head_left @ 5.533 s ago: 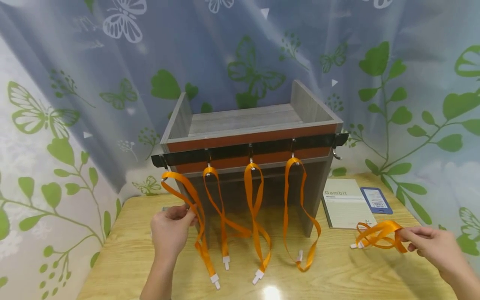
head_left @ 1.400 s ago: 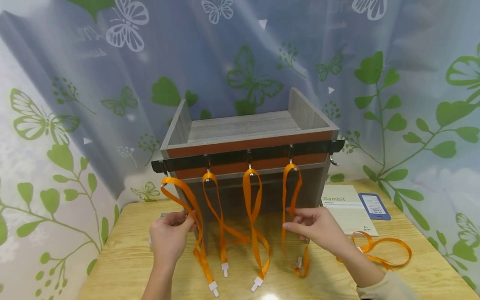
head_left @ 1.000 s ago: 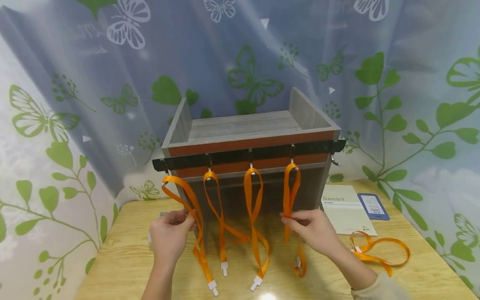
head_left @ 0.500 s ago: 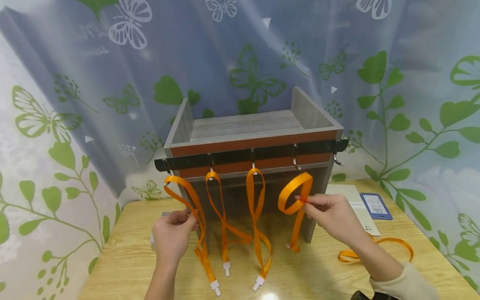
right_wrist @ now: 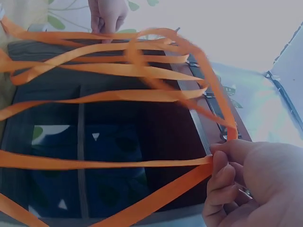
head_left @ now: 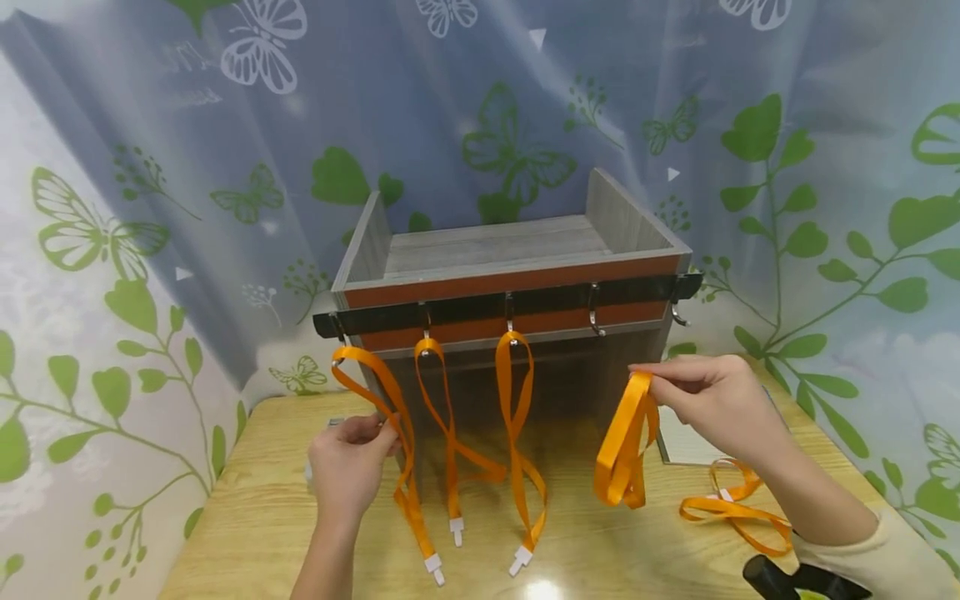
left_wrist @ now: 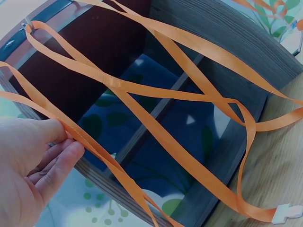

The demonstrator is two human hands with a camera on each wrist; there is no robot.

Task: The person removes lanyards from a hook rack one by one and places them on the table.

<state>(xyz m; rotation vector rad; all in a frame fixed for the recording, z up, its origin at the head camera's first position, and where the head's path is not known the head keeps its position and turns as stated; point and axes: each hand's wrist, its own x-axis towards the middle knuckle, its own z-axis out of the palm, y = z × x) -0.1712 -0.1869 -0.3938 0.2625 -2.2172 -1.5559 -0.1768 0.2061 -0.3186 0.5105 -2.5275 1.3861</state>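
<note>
Released one orange lanyard [head_left: 725, 502] onto the tabletop [head_left: 570, 533] near four o'clock; slipped a second orange lanyard [head_left: 618, 437] off its metal hook [head_left: 594, 315] toward five o'clock with the right hand [head_left: 712, 404].

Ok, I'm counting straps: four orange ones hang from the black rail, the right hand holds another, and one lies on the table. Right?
Not quite: the head view shows three orange straps hanging from the black rail, not four. The right hand does hold another strap, and one strap lies on the table.

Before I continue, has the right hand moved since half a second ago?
Yes: in the head view, the right hand moved rightward relative to the black hook rail.
</note>
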